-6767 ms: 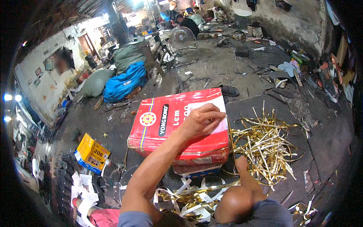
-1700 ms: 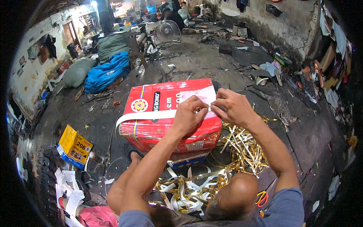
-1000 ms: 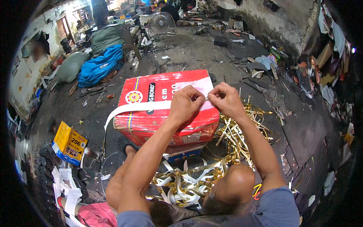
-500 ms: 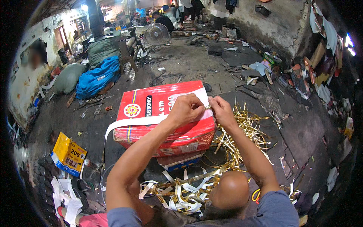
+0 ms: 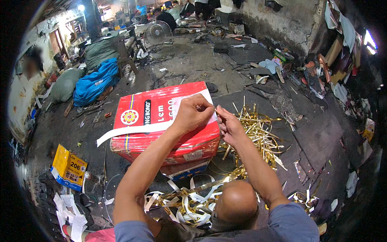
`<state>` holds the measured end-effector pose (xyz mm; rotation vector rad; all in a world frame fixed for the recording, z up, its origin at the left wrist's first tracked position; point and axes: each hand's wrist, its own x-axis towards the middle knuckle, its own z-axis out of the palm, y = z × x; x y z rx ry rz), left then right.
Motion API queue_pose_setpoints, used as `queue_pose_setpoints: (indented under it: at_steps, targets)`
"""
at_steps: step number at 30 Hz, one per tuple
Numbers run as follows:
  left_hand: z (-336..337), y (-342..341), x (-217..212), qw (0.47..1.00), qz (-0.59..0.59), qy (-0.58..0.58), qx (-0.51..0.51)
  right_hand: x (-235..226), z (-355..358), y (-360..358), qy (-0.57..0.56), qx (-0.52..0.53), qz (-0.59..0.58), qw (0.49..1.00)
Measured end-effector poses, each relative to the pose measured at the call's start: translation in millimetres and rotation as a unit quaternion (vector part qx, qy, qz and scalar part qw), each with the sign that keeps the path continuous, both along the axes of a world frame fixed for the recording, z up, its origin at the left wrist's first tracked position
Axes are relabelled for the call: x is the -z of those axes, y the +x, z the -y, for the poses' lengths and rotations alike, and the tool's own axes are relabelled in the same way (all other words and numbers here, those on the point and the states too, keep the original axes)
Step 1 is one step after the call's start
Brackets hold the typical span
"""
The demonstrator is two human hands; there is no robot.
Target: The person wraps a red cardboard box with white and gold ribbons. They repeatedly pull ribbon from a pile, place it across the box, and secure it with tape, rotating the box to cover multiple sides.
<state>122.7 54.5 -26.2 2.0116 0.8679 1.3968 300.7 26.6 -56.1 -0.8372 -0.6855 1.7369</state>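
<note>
A red cardboard box (image 5: 131, 105) with a flower emblem serves as a work surface in front of me. Across its near part runs a long white strip (image 5: 135, 130), its free end hanging past the left edge. My left hand (image 5: 190, 114) is closed in a pinch above the box, and the strip passes in beneath its wrist. At the box's right edge, close by those fingertips, my right hand (image 5: 229, 125) is curled, thumb against fingers; what lies in it is hidden. Under and beyond the left hand lies a white sheet (image 5: 203, 96).
Gold strips (image 5: 258, 135) lie heaped right of the box. White and gold ribbons (image 5: 189, 201) tangle by my knee (image 5: 238, 197). At left are a yellow carton (image 5: 68, 166) and a blue sack (image 5: 96, 82). A fan (image 5: 158, 32) and several people are farther back.
The view has shifted, so the box appears a little farther left. My right hand has drawn slightly away from the left fingertips, and its fingers have curled and turned.
</note>
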Motion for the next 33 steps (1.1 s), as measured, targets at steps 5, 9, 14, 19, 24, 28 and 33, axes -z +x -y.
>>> queue_pose_setpoints:
  at_steps: [5,9,14,19,24,28,33]
  targets:
    - [-2,0,2,1.0,0.007,-0.025,0.005,-42,-24,16,0.011,-0.015,0.231,0.973]
    - [6,4,-5,0.999,-0.008,-0.03,-0.014,-38,-62,-2,0.263,0.138,0.61,0.735]
    - [4,-6,0,0.998,0.001,-0.069,-0.006,0,-62,-7,0.253,0.164,0.557,0.774]
    - [5,-6,-3,0.996,-0.004,-0.089,-0.014,77,-66,-6,0.286,0.224,0.506,0.782]
    - [2,-5,-3,0.997,0.0,-0.078,-0.013,246,-78,17,0.214,0.152,0.569,0.78]
    - [-2,-8,7,0.997,0.003,-0.081,0.001,376,-85,16,0.151,0.162,0.412,0.884]
    - [-5,10,-2,0.994,0.042,-0.087,0.043,416,-88,37,0.16,0.211,0.423,0.866]
